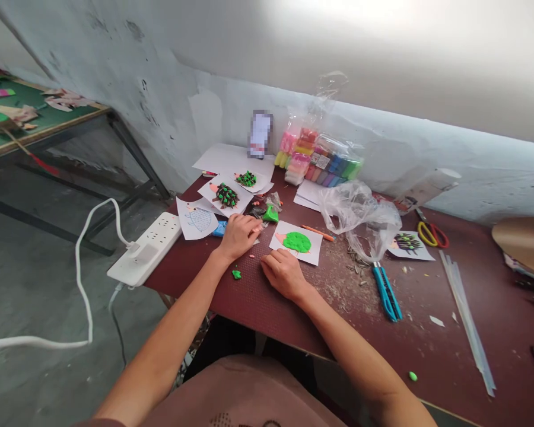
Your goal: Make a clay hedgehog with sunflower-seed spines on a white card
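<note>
My left hand (239, 236) is closed, fingers bent together beside a small heap of clay packets; anything in its fingertips is hidden. My right hand (285, 274) is curled on the tabletop at the lower edge of a white card (314, 255), its fingertips hidden. On that card is a hedgehog shape filled with bright green clay (297, 241), with a pink face. A green clay packet (271, 214) lies just beyond my left hand, and a blue packet (219, 229) is left of it. One small green clay lump (236, 274) sits on the table between my forearms.
Finished-looking hedgehog cards (226, 196) and a blue-drawn card (197, 219) lie at left, near a white power strip (145, 252). Clay packs (323, 160) and a phone (260, 134) stand by the wall. Rightward are a plastic bag (353, 207), teal cutter (386, 293) and scissors (431, 233).
</note>
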Tool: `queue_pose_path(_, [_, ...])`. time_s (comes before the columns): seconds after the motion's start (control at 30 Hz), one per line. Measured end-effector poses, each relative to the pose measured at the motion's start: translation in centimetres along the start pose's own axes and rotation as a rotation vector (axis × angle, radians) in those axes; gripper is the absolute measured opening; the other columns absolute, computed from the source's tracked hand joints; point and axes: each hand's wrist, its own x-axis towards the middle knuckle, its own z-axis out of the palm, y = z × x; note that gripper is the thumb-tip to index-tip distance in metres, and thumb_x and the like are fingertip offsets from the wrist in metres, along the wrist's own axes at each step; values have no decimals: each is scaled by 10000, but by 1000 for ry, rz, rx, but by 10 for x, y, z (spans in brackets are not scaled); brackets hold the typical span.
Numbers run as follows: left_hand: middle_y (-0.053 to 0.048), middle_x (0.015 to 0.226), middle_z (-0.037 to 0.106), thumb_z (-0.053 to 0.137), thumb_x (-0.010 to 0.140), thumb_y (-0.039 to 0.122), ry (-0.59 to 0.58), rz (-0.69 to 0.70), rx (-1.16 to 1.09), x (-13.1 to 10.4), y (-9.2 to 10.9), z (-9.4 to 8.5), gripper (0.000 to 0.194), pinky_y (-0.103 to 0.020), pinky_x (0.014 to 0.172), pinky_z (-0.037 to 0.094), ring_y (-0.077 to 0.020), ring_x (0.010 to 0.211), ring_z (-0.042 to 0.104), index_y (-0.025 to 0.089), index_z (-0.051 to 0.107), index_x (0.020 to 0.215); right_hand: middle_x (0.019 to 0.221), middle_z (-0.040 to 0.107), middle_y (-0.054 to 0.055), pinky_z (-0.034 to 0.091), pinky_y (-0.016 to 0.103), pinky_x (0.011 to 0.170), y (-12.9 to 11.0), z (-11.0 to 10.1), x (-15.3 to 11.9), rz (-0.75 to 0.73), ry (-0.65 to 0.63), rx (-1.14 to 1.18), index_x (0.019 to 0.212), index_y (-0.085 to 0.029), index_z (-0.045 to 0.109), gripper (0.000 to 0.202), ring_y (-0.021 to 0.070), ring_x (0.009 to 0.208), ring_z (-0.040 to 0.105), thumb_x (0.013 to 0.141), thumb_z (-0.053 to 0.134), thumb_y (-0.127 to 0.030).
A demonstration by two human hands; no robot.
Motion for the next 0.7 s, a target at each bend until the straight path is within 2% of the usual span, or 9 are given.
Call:
queue_pose_path(0.13, [-105,1159,756,689,892,281,-3,-29,-76,1,-2,-2,317,-454,1025,464,-272,1075,672,187,751,1189,733,609,46,385,323,727,-1,3,-1,-4,-6,21,817,-194,658,333,184,725,498,1071,444,-223])
queue_pose_path(0.27, [-95,1121,761,504,963,191,94,-99,-232,5,-8,-11,304,-389,989,522,-228,1066,687,177,749,1141,736,617,46,385,319,729,1,4,-2,1,-14,28,828,-195,665,335,181,727,503,1075,441,-228])
queue_pose_path(0.33, [-95,1056,758,481,970,198,131,-143,-227,5,-13,-18,293,-377,959,538,-227,1026,688,167,756,1068,745,621,46,385,317,731,1,5,-3,13,-19,32,845,-195,670,327,180,733,507,1076,442,-233])
queue_pose_path(0.37, [-92,1017,753,498,958,203,115,-163,-204,4,-15,-21,272,-377,935,546,-229,988,688,166,758,1027,749,623,47,385,316,733,1,5,-3,17,-18,36,853,-193,672,323,179,736,510,1076,443,-234])
queue_pose_path(0.43, [-87,991,741,565,904,205,5,-175,-154,0,-17,-25,210,-386,920,553,-241,962,684,172,759,977,753,624,49,384,315,737,2,5,-3,21,-14,44,855,-189,673,318,178,742,516,1075,448,-234])
queue_pose_path(0.53, [-95,1084,726,614,843,180,-120,-131,-92,-6,-17,-27,257,-406,984,538,-263,1055,666,178,753,1060,763,632,51,385,315,745,2,6,-3,28,-33,54,859,-193,674,300,180,757,528,1069,464,-231])
queue_pose_path(0.7, [-113,1037,711,599,869,191,-130,-145,39,-5,-12,-19,226,-440,982,542,-288,1037,655,183,758,1030,776,639,53,385,318,746,2,6,-3,34,-53,70,866,-194,675,266,184,767,535,1056,491,-221])
